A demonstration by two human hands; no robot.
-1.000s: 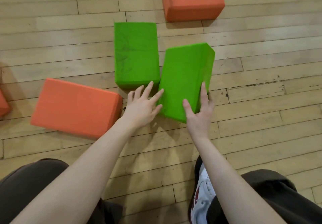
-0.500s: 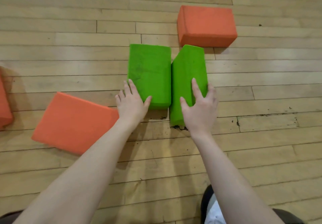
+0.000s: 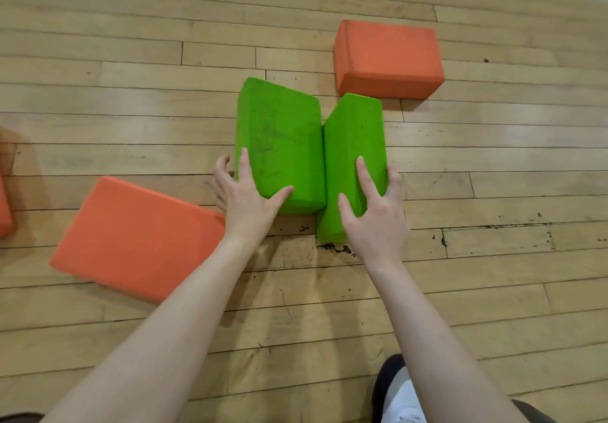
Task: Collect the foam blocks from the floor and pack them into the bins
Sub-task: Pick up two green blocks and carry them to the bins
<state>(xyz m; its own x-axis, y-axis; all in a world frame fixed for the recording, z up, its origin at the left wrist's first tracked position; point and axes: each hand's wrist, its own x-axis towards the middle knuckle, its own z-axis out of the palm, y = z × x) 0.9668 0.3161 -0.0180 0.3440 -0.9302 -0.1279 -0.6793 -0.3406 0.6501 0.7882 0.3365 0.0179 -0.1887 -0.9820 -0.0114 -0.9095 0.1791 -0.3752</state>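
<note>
Two green foam blocks stand side by side on the wooden floor, touching along their long sides. My left hand grips the near end of the left green block, thumb on its top face and fingers curled round its left side; that block tilts up. My right hand grips the right green block, which stands on its narrow edge, with thumb and forefinger on top and the other fingers round its right side.
An orange foam block lies just behind the green pair at the right. A second orange block lies flat to the left, close to my left wrist. Part of a third orange block shows at the left edge. My shoe is at the bottom.
My left hand has closed round the left green block and tipped its left side up. The right green block stays on edge against it. The view has shifted forward.
</note>
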